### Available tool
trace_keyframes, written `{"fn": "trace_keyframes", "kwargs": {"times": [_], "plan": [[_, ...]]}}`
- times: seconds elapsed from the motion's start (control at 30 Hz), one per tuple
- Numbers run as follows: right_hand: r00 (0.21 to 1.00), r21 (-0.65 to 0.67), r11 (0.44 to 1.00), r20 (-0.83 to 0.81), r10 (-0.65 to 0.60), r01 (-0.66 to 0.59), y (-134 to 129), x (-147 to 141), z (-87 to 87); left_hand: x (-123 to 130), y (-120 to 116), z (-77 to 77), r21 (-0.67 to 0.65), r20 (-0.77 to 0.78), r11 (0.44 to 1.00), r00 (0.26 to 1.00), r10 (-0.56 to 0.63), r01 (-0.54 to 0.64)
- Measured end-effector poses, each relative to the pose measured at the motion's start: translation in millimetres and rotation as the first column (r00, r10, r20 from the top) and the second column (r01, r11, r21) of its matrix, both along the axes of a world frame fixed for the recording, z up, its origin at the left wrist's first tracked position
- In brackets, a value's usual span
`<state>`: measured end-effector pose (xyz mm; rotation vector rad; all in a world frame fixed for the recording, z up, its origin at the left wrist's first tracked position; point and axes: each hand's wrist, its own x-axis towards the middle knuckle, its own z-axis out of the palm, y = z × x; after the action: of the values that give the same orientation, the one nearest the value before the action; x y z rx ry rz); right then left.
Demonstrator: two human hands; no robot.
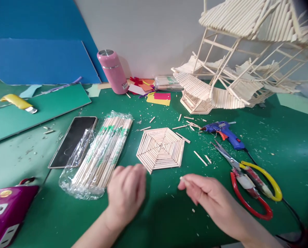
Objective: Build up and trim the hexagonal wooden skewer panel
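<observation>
Left hand [128, 193]: curled into a loose fist, knuckles up, just beside the bagged sticks [102, 155]; whether it grips anything cannot be told. Right hand [200, 189]: thumb and fingers pinched around a small stick piece [181, 178]. Hexagon panel [161, 148] of concentric sticks lies flat on the counter [159, 213], beyond and between the hands. Glue gun [225, 132] and open scissors [243, 172] lie right of the panel; phone [72, 144] lies left, partly under the clear wrapper.
</observation>
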<state>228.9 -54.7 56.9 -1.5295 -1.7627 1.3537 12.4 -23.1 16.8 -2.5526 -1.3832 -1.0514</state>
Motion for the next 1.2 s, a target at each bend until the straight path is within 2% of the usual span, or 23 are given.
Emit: {"fn": "trace_keyframes", "kwargs": {"times": [0.07,0.13,0.17,0.23,0.33,0.43,0.53,0.67,0.8,0.97,1.2], "plan": [[0.983,0.158,0.977,0.095,-0.158,0.142,9.5,14.1,-6.2,-10.8,8.5,-0.5,0.111,0.070,0.987,0.991,0.113,-0.120],[0.920,0.370,0.887,0.165,-0.356,0.277,22.5,26.1,-16.8,-17.2,14.0,-2.3,0.154,0.093,0.979,0.988,0.122,-0.136],[0.889,0.445,0.842,0.183,-0.419,0.305,29.3,30.4,-23.0,-18.5,15.6,-3.5,0.162,0.091,0.979,0.989,0.114,-0.127],[0.852,0.544,0.787,0.225,-0.472,0.292,41.2,35.9,-35.7,-18.9,17.2,-6.1,0.152,0.064,0.983,0.994,0.094,-0.103],[0.826,0.629,0.755,0.314,-0.468,0.188,50.0,39.2,-51.3,-18.0,18.4,-9.6,0.135,0.018,0.985,0.994,0.107,-0.108],[0.819,0.667,0.735,0.352,-0.453,0.119,49.9,41.5,-59.0,-18.9,19.3,-11.3,0.158,-0.003,0.978,0.990,0.141,-0.138],[0.836,0.687,0.718,0.325,-0.442,0.112,48.0,43.6,-59.5,-19.8,19.8,-11.2,0.195,-0.020,0.969,0.987,0.161,-0.154],[0.868,0.688,0.701,0.218,-0.446,0.188,47.9,45.3,-54.9,-18.8,21.0,-10.5,0.237,-0.046,0.958,0.984,0.174,-0.159],[0.880,0.698,0.661,0.092,-0.465,0.276,47.4,46.2,-51.0,-17.4,21.7,-11.1,0.259,-0.062,0.955,0.984,0.167,-0.145],[0.870,0.741,0.604,0.053,-0.490,0.295,46.8,45.0,-46.8,-17.5,17.4,-11.3,0.251,-0.061,0.956,0.983,0.175,-0.155],[0.855,0.749,0.567,0.002,-0.518,0.342,48.1,41.1,-42.1,-16.0,14.6,-10.4,0.234,-0.066,0.954,0.976,0.206,-0.186]]}}
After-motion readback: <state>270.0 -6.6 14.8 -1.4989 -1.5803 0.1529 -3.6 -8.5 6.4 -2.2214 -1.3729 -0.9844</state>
